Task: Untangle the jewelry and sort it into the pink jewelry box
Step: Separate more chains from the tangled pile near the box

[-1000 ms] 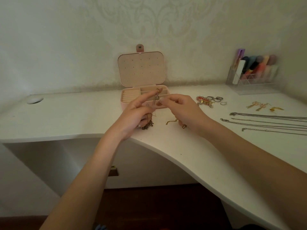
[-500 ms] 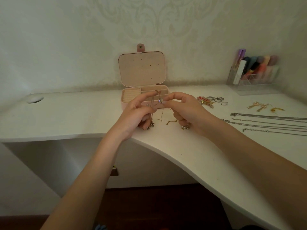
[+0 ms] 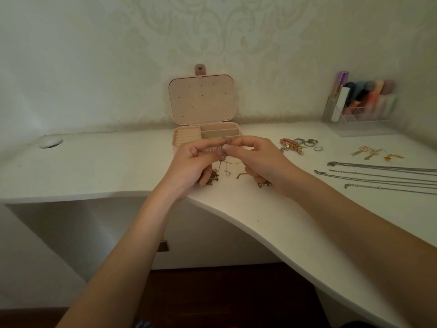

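Note:
The pink jewelry box [image 3: 203, 100] stands open at the back of the white desk, lid upright, with a ring roll and bare compartments inside. In front of it my left hand [image 3: 189, 164] and my right hand [image 3: 257, 159] meet, each pinching a thin tangled chain [image 3: 224, 162] between thumb and fingertips. The chain hangs down to a small gold tangle [image 3: 214, 177] on the desk under my left hand. A short gold piece [image 3: 241, 175] lies beside it. A ring-like item [image 3: 264, 184] shows under my right hand.
Right of the box lie a beaded bracelet [image 3: 289, 145], several rings [image 3: 308, 143], gold earrings [image 3: 371, 152] and several silver chains [image 3: 383, 174] laid straight. A clear organizer [image 3: 361, 107] with cosmetics stands at the back right. A cable hole [image 3: 50, 142] sits far left. The desk edge [image 3: 236, 211] curves inward.
My hands have stayed close together in front of the box, and their fingers have shifted along the chain. The small pendant seen between the fingertips half a second ago is hidden now.

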`<state>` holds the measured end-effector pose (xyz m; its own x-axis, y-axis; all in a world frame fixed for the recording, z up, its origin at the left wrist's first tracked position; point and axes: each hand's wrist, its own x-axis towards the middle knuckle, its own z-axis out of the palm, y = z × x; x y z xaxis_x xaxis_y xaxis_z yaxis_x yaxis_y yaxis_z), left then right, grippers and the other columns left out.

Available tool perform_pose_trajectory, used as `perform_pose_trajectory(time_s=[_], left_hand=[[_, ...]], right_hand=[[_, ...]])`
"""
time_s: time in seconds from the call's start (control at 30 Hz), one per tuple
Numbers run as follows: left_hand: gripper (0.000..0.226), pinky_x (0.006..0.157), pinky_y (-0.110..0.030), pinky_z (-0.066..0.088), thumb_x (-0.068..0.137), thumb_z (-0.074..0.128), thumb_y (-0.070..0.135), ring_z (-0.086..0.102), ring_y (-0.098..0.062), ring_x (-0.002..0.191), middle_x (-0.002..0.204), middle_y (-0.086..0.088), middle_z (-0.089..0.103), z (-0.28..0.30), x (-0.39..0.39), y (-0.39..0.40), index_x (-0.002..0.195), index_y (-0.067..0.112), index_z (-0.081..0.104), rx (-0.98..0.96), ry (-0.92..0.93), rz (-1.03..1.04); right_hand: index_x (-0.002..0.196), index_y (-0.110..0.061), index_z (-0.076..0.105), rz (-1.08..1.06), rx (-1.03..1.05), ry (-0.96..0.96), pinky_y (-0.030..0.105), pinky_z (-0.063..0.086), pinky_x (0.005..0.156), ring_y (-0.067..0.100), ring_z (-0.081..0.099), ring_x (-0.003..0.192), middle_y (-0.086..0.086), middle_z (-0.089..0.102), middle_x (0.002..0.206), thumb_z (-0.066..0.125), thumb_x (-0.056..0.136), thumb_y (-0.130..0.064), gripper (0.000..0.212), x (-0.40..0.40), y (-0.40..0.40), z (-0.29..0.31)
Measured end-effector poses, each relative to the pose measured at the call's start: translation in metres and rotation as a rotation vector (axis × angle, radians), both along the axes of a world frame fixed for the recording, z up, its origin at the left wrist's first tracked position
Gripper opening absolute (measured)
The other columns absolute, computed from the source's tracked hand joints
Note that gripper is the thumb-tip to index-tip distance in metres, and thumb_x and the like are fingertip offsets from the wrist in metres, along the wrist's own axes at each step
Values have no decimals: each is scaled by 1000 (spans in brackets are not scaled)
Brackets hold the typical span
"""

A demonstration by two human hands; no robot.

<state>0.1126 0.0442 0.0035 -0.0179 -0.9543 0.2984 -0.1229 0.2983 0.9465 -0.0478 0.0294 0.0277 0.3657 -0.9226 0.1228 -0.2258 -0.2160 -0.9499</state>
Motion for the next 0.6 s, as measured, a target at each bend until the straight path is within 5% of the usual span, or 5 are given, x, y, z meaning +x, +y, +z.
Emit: perform_pose_trajectory(time_s=[0.1, 0.3, 0.5, 0.6], left_hand=[[26, 34, -15, 25, 88, 59, 3, 31, -7, 26, 36, 6, 44, 0, 0, 0, 105, 20, 69, 11, -4, -1], [27, 32, -15, 22, 85, 65, 10, 30, -7, 25, 45, 0, 53, 1, -1, -1, 106, 27, 68, 22, 65, 19], [24, 33, -14, 24, 85, 65, 16, 32, -8, 27, 66, -23, 61, -1, 0, -3, 108, 22, 69, 34, 49, 41], [18, 34, -15, 25, 87, 63, 22, 32, -9, 29, 96, -41, 60, 1, 0, 0, 102, 25, 73, 22, 10, 8]], right_hand=[[90, -9, 62, 1, -40, -24, 9, 31, 34, -3, 43, 30, -19, 44, 33, 67, 87, -18, 11, 0, 3, 0], [94, -3, 64, -49, -38, -82, 10, 23, 33, 3, 33, 27, -17, 45, 34, 66, 88, -21, 19, -1, -2, -3], [80, -17, 58, -60, 75, -154, 16, 19, 36, 7, 21, 36, -6, 44, 49, 63, 91, -25, 15, -2, -6, -6], [71, -21, 48, -49, 199, -279, 15, 15, 34, 5, 18, 37, -11, 32, 43, 59, 93, -21, 25, -3, -6, -2]])
